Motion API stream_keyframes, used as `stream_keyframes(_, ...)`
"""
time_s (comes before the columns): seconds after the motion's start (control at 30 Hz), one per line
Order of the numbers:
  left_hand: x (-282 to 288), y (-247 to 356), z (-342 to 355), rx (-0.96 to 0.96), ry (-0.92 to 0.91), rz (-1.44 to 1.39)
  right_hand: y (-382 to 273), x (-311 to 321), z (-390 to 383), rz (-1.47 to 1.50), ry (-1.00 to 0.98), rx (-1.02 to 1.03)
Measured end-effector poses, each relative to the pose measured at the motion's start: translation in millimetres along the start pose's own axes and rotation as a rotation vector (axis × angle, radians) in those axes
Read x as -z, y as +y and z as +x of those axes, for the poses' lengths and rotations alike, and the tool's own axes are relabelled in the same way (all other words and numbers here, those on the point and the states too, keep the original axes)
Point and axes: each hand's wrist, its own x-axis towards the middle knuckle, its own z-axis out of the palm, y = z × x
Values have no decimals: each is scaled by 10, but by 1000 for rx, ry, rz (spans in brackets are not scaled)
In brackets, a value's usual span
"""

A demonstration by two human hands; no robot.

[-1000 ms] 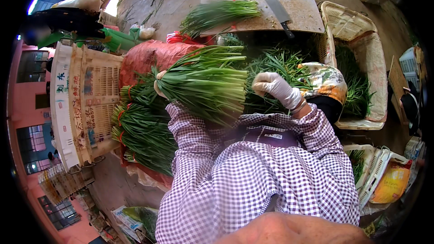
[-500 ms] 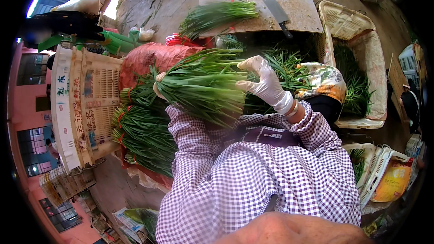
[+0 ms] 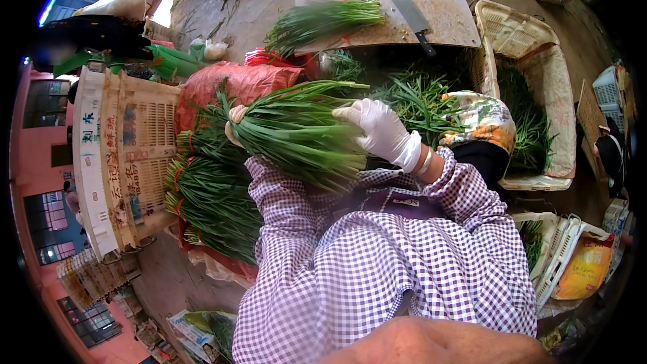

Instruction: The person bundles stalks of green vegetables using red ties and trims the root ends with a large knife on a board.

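Note:
A loose bunch of green chives point(image 3: 296, 135) spreads across the space before my chest. My left hand point(image 3: 236, 121), in a pale glove, is wrapped round its left part; the leaves hide much of that hand. At the bunch's right side my right hand point(image 3: 377, 131), in a white glove, has its fingers closed on some of the chive stalks. Beneath and left of the held bunch lie several tied bundles of chives point(image 3: 216, 192) with red bands. Another chive bunch point(image 3: 323, 23) rests over a red strip on the pale board point(image 3: 431, 7), beside a cleaver point(image 3: 412, 19).
Loose chives point(image 3: 418, 98) lie just beyond my right hand. A dirty white crate point(image 3: 563, 128) with greens stands at the right. A stacked plastic basket point(image 3: 128, 162) borders the left, next to a red sack point(image 3: 236, 87). A patterned cloth point(image 3: 482, 118) covers my knee.
My right hand has moved slightly left and down, and its spread thumb and fingers have closed on the stalks. The left hand keeps its hold nearly in place.

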Motion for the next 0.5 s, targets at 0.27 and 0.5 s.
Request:
stream_keyframes(0.27,56,34,-41,32,89,23,322,21,-69,-293,-145,86)
stream_keyframes(0.5,116,54,-37,-16,83,207,273,206,-151,-243,-239,36)
